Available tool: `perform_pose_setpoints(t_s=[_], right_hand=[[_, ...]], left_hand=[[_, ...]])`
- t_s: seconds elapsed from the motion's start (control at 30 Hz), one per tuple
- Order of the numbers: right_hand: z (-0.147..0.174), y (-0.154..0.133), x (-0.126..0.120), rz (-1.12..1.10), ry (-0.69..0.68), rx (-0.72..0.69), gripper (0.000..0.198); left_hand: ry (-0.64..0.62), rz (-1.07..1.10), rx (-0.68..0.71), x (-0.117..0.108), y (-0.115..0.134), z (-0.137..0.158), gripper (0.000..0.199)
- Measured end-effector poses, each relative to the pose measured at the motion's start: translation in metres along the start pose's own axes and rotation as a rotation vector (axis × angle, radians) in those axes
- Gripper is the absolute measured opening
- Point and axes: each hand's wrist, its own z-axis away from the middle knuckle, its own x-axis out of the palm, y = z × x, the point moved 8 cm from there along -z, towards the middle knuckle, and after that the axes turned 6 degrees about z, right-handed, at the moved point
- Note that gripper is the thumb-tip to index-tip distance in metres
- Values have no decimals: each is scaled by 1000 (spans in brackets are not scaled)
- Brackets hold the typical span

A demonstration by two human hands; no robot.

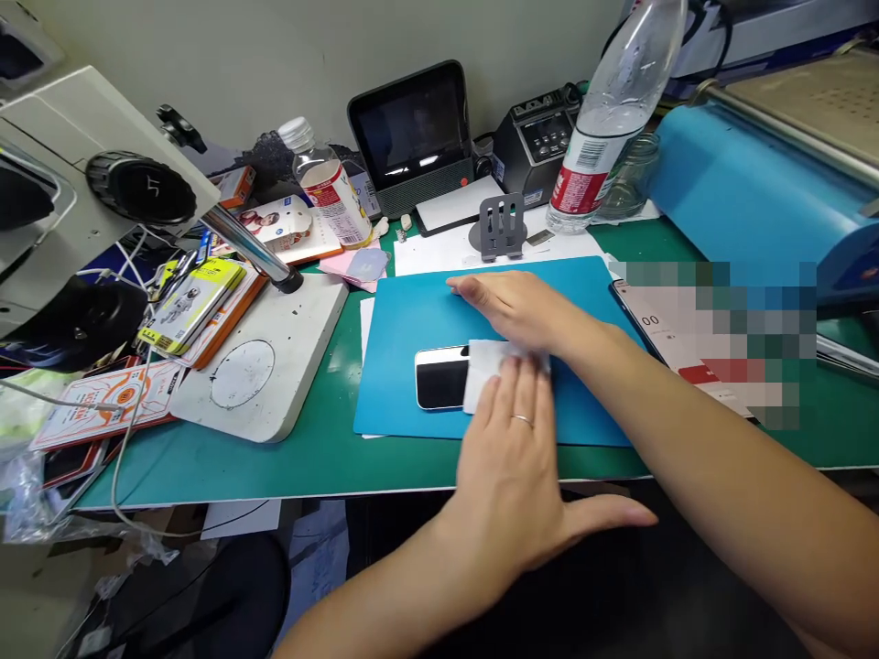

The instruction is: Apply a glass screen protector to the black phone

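Observation:
A smartphone point(440, 379) with a dark screen lies sideways on a blue mat point(405, 311). A white wipe point(484, 371) covers its right part. My left hand point(515, 458) reaches in from below. Its fingers are stretched flat over the wipe, pressing it against the phone, with the thumb spread to the right and a ring on one finger. My right hand point(518, 307) comes from the right, just beyond the phone. Its fingers are extended leftward above the mat, and its lower side is near the wipe; whether it touches is hidden.
A white microscope stand point(302, 366) and stacked boxes point(196, 307) occupy the left. Behind the mat are a small bottle point(333, 197), a dark-screened display point(412, 128), a metal stand point(501, 229) and a large water bottle point(597, 137). Right of it lies a lit phone point(659, 320).

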Motion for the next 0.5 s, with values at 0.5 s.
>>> perform_pose_setpoints(t_s=[0.5], right_hand=[[-3, 2, 0, 5, -16, 33, 87]], left_hand=[[15, -98, -175, -30, -74, 46, 108]])
